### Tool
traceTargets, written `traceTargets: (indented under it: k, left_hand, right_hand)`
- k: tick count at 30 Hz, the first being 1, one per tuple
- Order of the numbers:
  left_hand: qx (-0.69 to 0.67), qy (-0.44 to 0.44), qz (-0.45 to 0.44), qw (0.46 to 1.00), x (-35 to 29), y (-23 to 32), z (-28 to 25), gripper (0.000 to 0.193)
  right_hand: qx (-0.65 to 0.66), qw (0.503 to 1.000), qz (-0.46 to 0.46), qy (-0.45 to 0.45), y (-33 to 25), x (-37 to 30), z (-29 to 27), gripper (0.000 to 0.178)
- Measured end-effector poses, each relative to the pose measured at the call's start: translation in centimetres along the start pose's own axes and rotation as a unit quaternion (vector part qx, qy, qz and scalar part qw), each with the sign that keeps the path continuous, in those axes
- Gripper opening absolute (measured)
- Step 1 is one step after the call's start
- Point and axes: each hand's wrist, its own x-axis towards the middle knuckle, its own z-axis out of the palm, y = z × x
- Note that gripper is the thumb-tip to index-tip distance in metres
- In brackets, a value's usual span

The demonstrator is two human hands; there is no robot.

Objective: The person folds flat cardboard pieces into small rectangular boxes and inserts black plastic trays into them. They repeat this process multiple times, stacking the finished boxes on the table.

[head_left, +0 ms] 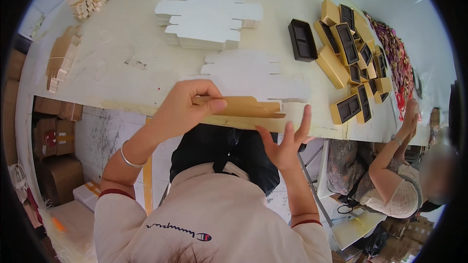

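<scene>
My left hand [187,107] pinches the left end of a gold cardboard box blank [246,106] between thumb and fingers. The blank is folded lengthwise into a narrow shape, and its white inner flap shows at the right end. Close to that end is my right hand [286,148], its fingers spread and the index fingertip at the flap; whether it touches is hard to tell. Just beyond the blank, a few flat white box blanks [243,68] lie on the table. Farther back stands a thick stack of white blanks [207,17].
At the right, gold boxes [336,70] with black trays lie in a pile beside a loose black tray [302,40]. Folded blanks [63,58] stand at the left of the table [131,34]. Beyond the pile are red ribbons [390,46]; a co-worker [390,185] sits to the right.
</scene>
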Motion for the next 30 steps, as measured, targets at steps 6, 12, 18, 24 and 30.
traceTargets:
  k: [6, 12, 18, 24, 30]
  left_hand:
    - [-0.109, -0.044, -0.056, 0.991, -0.1, -0.6, -0.3, 0.01]
    - [0.025, 0.06, 0.066, 0.996, -3.5, 2.6, -3.4, 0.007]
    - [-0.069, 0.303, 0.187, 0.932, -7.6, -0.1, -10.0, 0.005]
    - [-0.119, 0.6, 0.298, 0.733, -11.3, -4.1, -15.4, 0.014]
    - [0.045, 0.603, 0.356, 0.713, -13.1, -8.4, -13.7, 0.012]
  right_hand:
    - [0.002, 0.998, -0.007, -0.069, 0.2, 0.7, 0.9, 0.056]
    - [0.09, 0.991, -0.101, 0.017, 0.4, 1.8, 1.4, 0.059]
    - [0.013, 0.981, -0.162, -0.103, -2.9, 1.9, 1.0, 0.062]
    - [-0.005, 0.971, -0.078, -0.224, -2.8, 3.2, -1.3, 0.024]
    - [-0.022, 0.997, -0.068, -0.021, -4.1, 16.2, -2.9, 0.022]
